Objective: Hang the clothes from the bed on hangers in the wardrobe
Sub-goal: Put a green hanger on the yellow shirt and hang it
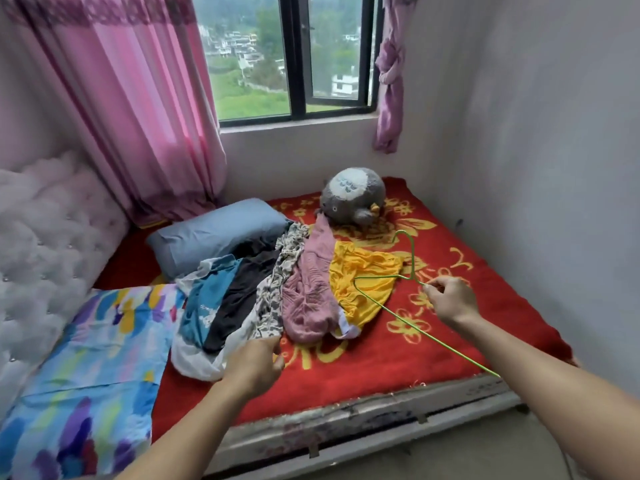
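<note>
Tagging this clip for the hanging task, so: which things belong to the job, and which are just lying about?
Job: green wire hanger in the right hand; yellow garment, pink knit garment, patterned garment, black garment, blue T-shirt; left hand beside them.
Lying about: grey plush toy, blue-grey pillow, multicoloured quilt, pink curtain.

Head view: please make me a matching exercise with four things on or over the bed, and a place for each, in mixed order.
1 green hanger
2 yellow garment
3 grey plush toy
4 blue pillow

A far end of the bed, below the window
B held by the right hand
C right end of the clothes row
D between the clothes row and the pink curtain

Pairs: 1-B, 2-C, 3-A, 4-D
</note>
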Demonstrator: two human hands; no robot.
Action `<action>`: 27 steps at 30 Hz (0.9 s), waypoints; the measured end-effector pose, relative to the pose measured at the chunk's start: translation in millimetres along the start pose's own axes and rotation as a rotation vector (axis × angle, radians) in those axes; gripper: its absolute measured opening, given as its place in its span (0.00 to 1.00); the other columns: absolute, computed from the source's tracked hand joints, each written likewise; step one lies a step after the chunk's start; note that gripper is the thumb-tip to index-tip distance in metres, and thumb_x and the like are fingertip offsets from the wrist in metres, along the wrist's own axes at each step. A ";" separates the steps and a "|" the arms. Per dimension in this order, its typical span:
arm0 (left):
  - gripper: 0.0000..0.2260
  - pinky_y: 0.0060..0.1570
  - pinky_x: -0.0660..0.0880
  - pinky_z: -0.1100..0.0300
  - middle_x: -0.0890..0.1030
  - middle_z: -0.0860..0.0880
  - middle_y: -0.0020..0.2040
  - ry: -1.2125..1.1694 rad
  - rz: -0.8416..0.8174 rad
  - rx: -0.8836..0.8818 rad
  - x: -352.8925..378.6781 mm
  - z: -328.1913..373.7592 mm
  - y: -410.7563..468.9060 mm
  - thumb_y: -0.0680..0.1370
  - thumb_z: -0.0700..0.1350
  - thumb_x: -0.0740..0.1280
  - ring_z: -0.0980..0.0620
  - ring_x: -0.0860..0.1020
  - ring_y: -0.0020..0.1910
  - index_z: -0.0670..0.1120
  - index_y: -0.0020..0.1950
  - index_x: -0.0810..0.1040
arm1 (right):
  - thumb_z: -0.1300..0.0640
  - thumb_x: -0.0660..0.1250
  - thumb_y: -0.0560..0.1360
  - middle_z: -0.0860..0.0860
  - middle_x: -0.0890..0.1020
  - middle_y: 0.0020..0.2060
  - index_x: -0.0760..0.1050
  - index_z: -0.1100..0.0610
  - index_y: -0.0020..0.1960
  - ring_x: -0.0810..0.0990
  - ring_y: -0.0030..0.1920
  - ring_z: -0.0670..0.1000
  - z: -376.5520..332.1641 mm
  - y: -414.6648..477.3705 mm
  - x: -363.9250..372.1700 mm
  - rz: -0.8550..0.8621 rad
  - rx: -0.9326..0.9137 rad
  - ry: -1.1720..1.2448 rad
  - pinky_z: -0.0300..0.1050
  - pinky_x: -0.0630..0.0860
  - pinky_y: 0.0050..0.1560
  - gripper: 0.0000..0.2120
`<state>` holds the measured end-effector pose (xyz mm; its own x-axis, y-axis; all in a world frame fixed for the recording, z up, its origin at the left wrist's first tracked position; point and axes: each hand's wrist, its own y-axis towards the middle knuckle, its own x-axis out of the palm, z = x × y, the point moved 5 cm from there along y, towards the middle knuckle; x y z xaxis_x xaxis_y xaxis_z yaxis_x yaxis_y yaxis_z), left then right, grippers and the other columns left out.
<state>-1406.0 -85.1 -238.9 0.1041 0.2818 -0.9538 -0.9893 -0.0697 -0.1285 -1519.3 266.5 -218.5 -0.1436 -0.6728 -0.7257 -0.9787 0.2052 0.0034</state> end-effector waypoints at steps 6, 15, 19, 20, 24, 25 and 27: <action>0.07 0.42 0.75 0.54 0.80 0.50 0.45 0.013 -0.146 0.049 50.7 18.8 101.8 0.77 0.52 0.61 0.49 0.79 0.45 0.51 0.47 0.74 | 0.58 0.66 0.76 0.53 0.79 0.34 0.79 0.58 0.40 0.78 0.42 0.57 55.6 91.6 12.5 0.071 0.167 0.027 0.44 0.66 0.41 0.07; 0.05 0.38 0.69 0.56 0.79 0.51 0.48 0.112 -0.313 0.024 144.0 49.0 257.4 0.77 0.51 0.60 0.49 0.77 0.48 0.52 0.48 0.73 | 0.59 0.65 0.76 0.58 0.84 0.39 0.82 0.61 0.44 0.81 0.44 0.59 156.7 270.3 128.2 -0.065 0.390 0.080 0.46 0.72 0.43 0.08; 0.08 0.45 0.73 0.53 0.79 0.50 0.52 0.146 -0.386 -0.012 196.4 59.1 318.1 0.77 0.51 0.60 0.47 0.77 0.54 0.49 0.51 0.74 | 0.60 0.65 0.76 0.60 0.84 0.37 0.78 0.58 0.35 0.82 0.38 0.60 211.0 337.5 193.2 -0.102 0.522 0.171 0.51 0.77 0.44 0.10; 0.08 0.45 0.72 0.53 0.78 0.49 0.52 0.149 -0.401 -0.011 209.5 62.4 330.9 0.77 0.51 0.60 0.46 0.76 0.54 0.49 0.52 0.74 | 0.59 0.65 0.76 0.61 0.84 0.37 0.77 0.56 0.34 0.81 0.34 0.58 228.6 350.3 211.5 -0.105 0.572 0.208 0.51 0.77 0.40 0.12; 0.06 0.41 0.72 0.50 0.76 0.45 0.47 0.228 -0.405 0.076 262.9 67.0 381.6 0.74 0.44 0.65 0.41 0.76 0.49 0.46 0.50 0.76 | 0.60 0.62 0.77 0.62 0.83 0.39 0.76 0.53 0.36 0.77 0.21 0.44 294.0 375.2 271.9 -0.139 0.689 0.213 0.40 0.73 0.26 0.12; 0.07 0.36 0.73 0.50 0.75 0.45 0.43 0.250 -0.396 0.134 278.1 66.3 394.2 0.69 0.42 0.70 0.40 0.77 0.44 0.46 0.46 0.77 | 0.61 0.62 0.78 0.62 0.83 0.41 0.79 0.55 0.41 0.79 0.24 0.43 303.8 375.1 281.4 -0.176 0.725 0.181 0.39 0.74 0.28 0.10; 0.14 0.28 0.69 0.55 0.74 0.46 0.36 0.316 -0.369 0.243 307.6 61.4 418.1 0.58 0.39 0.77 0.42 0.76 0.35 0.46 0.38 0.76 | 0.60 0.64 0.77 0.61 0.82 0.52 0.80 0.59 0.57 0.84 0.47 0.51 324.1 374.5 295.2 -0.287 0.693 -0.037 0.43 0.77 0.47 0.11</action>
<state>-1793.9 31.2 -569.4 0.4373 -0.0589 -0.8974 -0.8726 0.2135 -0.4392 -1880.7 375.0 -654.4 0.1201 -0.7458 -0.6553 -0.6588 0.4339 -0.6146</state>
